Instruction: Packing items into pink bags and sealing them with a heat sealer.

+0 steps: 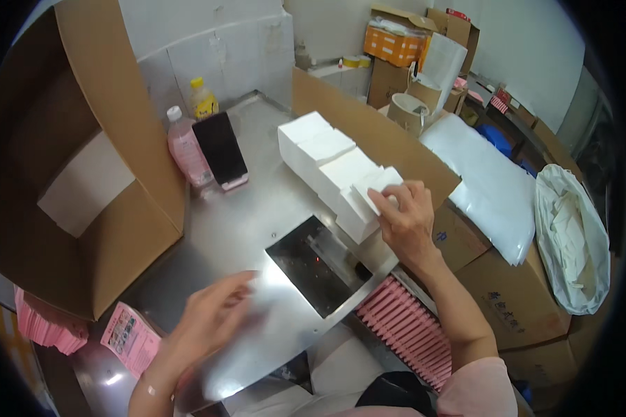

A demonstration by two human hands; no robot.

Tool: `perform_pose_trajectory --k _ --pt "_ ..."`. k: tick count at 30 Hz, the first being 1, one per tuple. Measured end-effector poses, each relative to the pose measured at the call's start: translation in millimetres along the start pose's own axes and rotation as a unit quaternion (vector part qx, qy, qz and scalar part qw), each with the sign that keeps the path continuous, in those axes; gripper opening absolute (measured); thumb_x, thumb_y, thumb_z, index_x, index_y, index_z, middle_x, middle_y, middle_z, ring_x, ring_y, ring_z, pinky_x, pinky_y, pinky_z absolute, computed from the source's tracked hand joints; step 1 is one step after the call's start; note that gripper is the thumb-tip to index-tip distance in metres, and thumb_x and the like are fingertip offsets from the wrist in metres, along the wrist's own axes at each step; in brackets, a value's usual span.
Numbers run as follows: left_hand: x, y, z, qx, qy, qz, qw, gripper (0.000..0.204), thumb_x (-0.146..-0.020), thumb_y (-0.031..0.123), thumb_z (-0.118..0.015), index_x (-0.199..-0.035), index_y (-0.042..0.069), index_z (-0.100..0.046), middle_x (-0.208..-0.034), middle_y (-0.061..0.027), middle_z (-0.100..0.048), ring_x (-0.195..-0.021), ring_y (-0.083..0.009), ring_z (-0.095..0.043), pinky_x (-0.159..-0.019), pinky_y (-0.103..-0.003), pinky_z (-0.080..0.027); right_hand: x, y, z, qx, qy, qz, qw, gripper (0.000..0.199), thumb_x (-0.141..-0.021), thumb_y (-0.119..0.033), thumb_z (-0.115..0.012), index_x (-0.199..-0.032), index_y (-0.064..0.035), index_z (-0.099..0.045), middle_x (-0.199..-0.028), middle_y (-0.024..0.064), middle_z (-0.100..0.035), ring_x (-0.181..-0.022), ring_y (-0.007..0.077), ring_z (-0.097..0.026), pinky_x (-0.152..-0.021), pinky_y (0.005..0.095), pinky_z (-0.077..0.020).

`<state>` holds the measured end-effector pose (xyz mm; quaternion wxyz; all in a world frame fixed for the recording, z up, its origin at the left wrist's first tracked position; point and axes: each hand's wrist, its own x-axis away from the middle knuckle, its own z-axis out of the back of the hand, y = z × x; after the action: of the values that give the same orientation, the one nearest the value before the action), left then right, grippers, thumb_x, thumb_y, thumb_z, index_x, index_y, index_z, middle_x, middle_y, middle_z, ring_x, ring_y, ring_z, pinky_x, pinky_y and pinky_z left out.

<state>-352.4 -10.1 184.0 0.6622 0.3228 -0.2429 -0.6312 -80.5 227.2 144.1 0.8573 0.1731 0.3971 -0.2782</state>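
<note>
A row of white stacked sheets or pouches (325, 161) lies along the right side of a shiny metal worktable (236, 229). My right hand (408, 221) grips the nearest white piece (375, 189) at the front end of that row. My left hand (212, 314) hovers over the metal surface near its front left, blurred, fingers apart, with nothing seen in it. Between the hands is a dark rectangular opening (320, 267) in the tabletop.
A large open cardboard box (83, 174) stands at left. A pink bottle (186, 151), a yellow bottle (203, 99) and a propped dark phone (221, 149) stand behind. Pink packets (410, 326) and leaflets (129, 337) lie low. Cardboard cartons (515, 292) and plastic bags (570, 236) fill the right.
</note>
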Motion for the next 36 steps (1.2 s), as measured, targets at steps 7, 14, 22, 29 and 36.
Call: perform_pose_trajectory --k 7,14,22,29,36 --pt "202.5 -109.0 4.3 -0.385 0.383 0.261 0.798 0.04 -0.091 0.0 -0.057 -0.13 0.005 -0.052 -0.125 -0.0192 -0.054 -0.115 -0.0377 -0.052 -0.101 -0.047 -0.04 -3.4 -11.2 -16.1 -0.061 0.025 0.06 0.996 0.045 -0.066 0.005 -0.07 -0.107 -0.0126 -0.071 -0.097 0.0031 -0.062 -0.094 0.0244 -0.058 -0.082 0.0409 -0.0444" --pt "206.9 -118.5 -2.5 -0.326 0.375 0.259 0.828 0.008 -0.095 0.008 -0.056 -0.102 0.004 -0.058 -0.096 -0.0161 -0.059 -0.094 -0.036 -0.051 -0.091 -0.046 -0.037 -4.6 0.1 -11.4 -0.019 0.036 0.077 0.996 0.039 -0.07 0.004 -0.068 -0.105 -0.0123 -0.072 -0.097 0.0036 -0.063 -0.095 0.0251 -0.059 -0.082 0.041 -0.0453" --pt "200.5 -94.6 9.7 -0.519 0.425 0.201 0.713 0.009 -0.085 0.007 -0.062 -0.094 0.007 -0.061 -0.095 -0.0134 -0.056 -0.094 -0.0374 -0.052 -0.083 -0.048 -0.041 -6.5 -16.8 -12.8 -0.065 -0.025 -0.008 0.998 0.019 -0.083 -0.012 -0.07 -0.1 -0.0037 -0.072 -0.091 0.013 -0.06 -0.09 0.0298 -0.056 -0.079 0.042 -0.0455" --pt "94.4 -36.3 -104.1 -0.292 0.195 0.013 0.936 0.015 -0.083 0.006 -0.065 -0.098 0.007 -0.063 -0.1 -0.0157 -0.054 -0.097 -0.0351 -0.051 -0.081 -0.05 -0.041 -12.3 -16.3 -21.6 -0.046 -0.065 -0.085 0.993 0.022 -0.09 -0.018 -0.063 -0.08 -0.0002 -0.073 -0.088 0.0151 -0.056 -0.089 0.031 -0.054 -0.078 0.0444 -0.0453" --pt "81.3 -46.7 -113.4 -0.257 0.256 0.007 0.932 0.014 -0.086 0.009 -0.068 -0.096 0.004 -0.059 -0.094 -0.0153 -0.053 -0.09 -0.0351 -0.05 -0.079 -0.047 -0.04 -8.8 -17.5 -18.0 -0.056 -0.073 -0.06 0.994 0.018 -0.085 -0.013 -0.064 -0.096 -0.002 -0.073 -0.086 0.0153 -0.057 -0.09 0.0319 -0.054 -0.079 0.0443 -0.0452"
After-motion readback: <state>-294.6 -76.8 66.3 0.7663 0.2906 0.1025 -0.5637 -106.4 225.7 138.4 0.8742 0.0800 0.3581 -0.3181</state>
